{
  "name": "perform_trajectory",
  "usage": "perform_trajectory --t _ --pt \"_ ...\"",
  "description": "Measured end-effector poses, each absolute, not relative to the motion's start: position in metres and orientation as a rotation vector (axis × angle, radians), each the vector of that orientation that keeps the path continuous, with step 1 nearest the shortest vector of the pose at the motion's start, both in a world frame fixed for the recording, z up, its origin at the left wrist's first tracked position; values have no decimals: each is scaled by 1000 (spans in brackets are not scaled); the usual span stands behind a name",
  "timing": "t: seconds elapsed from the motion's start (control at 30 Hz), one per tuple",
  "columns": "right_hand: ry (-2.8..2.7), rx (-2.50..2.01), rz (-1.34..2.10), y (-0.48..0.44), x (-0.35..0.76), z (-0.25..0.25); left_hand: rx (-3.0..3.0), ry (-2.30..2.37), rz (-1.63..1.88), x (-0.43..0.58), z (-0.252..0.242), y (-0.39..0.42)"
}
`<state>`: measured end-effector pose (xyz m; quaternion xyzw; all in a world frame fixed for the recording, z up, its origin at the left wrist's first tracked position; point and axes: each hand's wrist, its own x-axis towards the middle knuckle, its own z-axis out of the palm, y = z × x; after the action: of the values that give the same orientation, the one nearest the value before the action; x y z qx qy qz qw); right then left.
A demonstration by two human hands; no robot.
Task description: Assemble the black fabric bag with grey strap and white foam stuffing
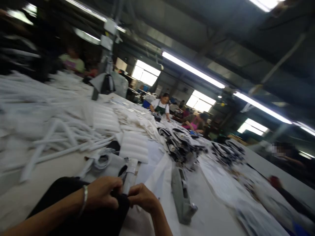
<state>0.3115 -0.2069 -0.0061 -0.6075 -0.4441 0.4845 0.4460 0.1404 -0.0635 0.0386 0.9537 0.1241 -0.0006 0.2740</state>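
Note:
Black fabric (93, 218) lies in front of me at the lower left. My left hand (105, 193), with a bracelet at the wrist, pinches the top edge of this fabric. Close to its right, my right hand (144, 198) has its thumb and fingers pressed together at the fabric's corner. Between and just beyond the hands stands a pale, roll-like piece (130, 173); I cannot tell whether either hand touches it. A coil of whitish tape (102, 160) rests behind the left hand. The picture is blurred by motion.
White padded pieces (134, 147) and loose white strips (66, 137) cover the table's left. A grey-green tape-dispenser-like device (181, 196) stands right of my hands. Bundles of black and white fabric (182, 141) lie farther off. A person in an apron (161, 106) works at the far end.

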Motion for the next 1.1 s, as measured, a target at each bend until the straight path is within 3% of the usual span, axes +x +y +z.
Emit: perform_trajectory --t 0.27,0.57,0.8,1.1 --pt "-1087 -1489 1159 -197 299 -27 2589 285 80 144 34 -61" --pt "-1067 -1483 725 -214 295 -52 2595 316 3 141 38 -64" --pt "-834 -1476 984 -225 287 -54 2588 338 -6 139 40 -64" --pt "-448 -1463 961 -233 303 -36 2788 267 136 129 39 -58"
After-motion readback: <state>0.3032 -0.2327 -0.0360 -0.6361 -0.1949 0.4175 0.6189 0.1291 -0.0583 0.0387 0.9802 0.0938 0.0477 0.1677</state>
